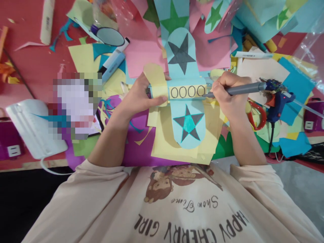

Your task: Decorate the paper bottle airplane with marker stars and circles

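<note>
A paper plane model [186, 91] lies in the middle: a light-blue wing piece with a dark star at each end, crossed by a yellow strip body with several black circles drawn on it. My left hand [141, 98] is closed round the yellow tail end of the body, thumb on top. My right hand [227, 96] grips a grey pen [243, 89], its tip touching the right end of the yellow strip beside the last circle.
Coloured paper sheets and scraps cover the red table [32, 64]. A blue glue gun [277, 101] and red-handled scissors [257, 116] lie right of my right hand. Markers [113, 62] lie at upper left, a white case [30, 128] at left.
</note>
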